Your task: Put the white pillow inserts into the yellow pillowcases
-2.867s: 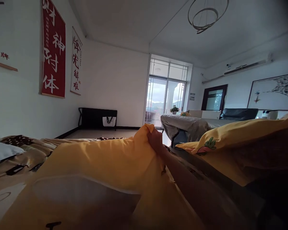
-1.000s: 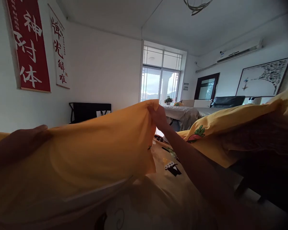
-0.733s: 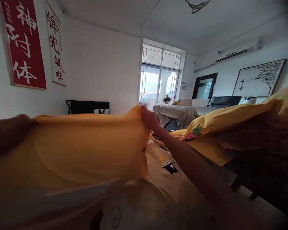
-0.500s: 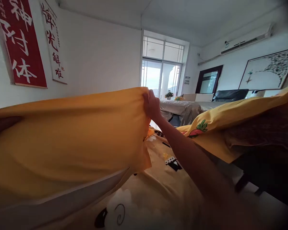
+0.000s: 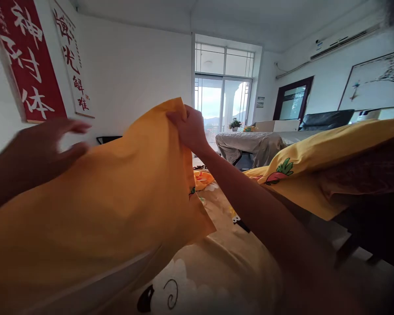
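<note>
A yellow pillowcase (image 5: 118, 192) with a pillow inside fills the lower left, lifted over a bed. My right hand (image 5: 187, 127) pinches its far upper corner, arm stretched out across the middle. My left hand (image 5: 41, 151) rests against the case's left upper edge with the fingers spread and blurred, palm on the cloth. A white edge of the pillow (image 5: 95, 284) peeks out at the bottom of the case.
A patterned cartoon bedsheet (image 5: 210, 271) lies below. A second yellow pillow (image 5: 315, 157) with a fruit print sits at right. Red and white wall scrolls (image 5: 29, 65) hang at left; a glass balcony door (image 5: 221, 103) and a covered table (image 5: 259, 144) stand beyond.
The pillowcase has been shaken up and down and now tilts, its far corner raised. My left hand has loosened from gripping the left edge and its fingers have spread.
</note>
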Demonstrator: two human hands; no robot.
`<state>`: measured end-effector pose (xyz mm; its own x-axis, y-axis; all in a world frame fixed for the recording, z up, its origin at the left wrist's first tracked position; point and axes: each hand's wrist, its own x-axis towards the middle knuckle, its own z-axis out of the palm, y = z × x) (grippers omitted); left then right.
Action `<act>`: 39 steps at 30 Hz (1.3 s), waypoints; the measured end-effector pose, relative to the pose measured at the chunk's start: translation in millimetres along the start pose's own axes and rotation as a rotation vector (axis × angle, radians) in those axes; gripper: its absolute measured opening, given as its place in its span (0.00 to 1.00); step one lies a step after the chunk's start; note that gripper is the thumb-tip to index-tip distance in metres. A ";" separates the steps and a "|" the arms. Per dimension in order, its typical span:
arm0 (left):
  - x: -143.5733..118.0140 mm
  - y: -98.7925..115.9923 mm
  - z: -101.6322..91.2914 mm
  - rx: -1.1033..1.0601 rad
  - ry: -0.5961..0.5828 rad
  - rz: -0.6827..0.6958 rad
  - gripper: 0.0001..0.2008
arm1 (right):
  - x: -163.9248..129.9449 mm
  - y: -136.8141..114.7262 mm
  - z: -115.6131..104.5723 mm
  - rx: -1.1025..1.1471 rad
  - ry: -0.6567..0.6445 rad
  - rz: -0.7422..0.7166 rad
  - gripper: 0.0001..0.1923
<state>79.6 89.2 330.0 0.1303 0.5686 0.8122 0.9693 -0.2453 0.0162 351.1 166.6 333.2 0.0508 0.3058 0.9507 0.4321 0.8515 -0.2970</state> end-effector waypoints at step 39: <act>40.9 131.9 51.3 -0.152 0.119 0.034 0.16 | -188.5 74.6 -34.2 0.181 -0.396 0.415 0.13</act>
<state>223.5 120.4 335.5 0.1280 0.4635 0.8768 0.9208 -0.3839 0.0685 404.6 157.9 134.8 -0.1723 0.7339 0.6570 0.2859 0.6755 -0.6797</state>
